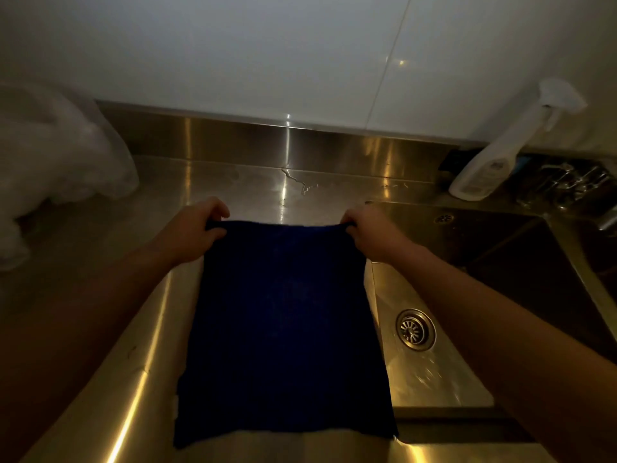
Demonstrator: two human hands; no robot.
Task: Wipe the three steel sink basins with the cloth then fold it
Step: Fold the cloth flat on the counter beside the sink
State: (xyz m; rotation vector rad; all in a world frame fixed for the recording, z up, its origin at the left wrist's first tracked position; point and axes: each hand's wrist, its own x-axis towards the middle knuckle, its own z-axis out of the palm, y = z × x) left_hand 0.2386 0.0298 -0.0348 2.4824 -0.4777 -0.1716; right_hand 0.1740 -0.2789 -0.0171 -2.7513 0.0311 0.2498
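A dark blue cloth (280,329) hangs spread out flat in front of me, above the steel counter. My left hand (200,225) pinches its top left corner and my right hand (367,228) pinches its top right corner, so the top edge is stretched between them. To the right of the cloth lies a steel sink basin (430,372) with a round drain strainer (415,330) in its floor. A second, darker basin (534,272) sits further right. The cloth hides the counter's front part.
A white spray bottle (500,152) stands at the back right against the steel backsplash (267,142). Crumpled clear plastic (50,162) lies at the left. Metal utensils (574,185) sit at the far right. A few water streaks (300,182) mark the counter behind my hands.
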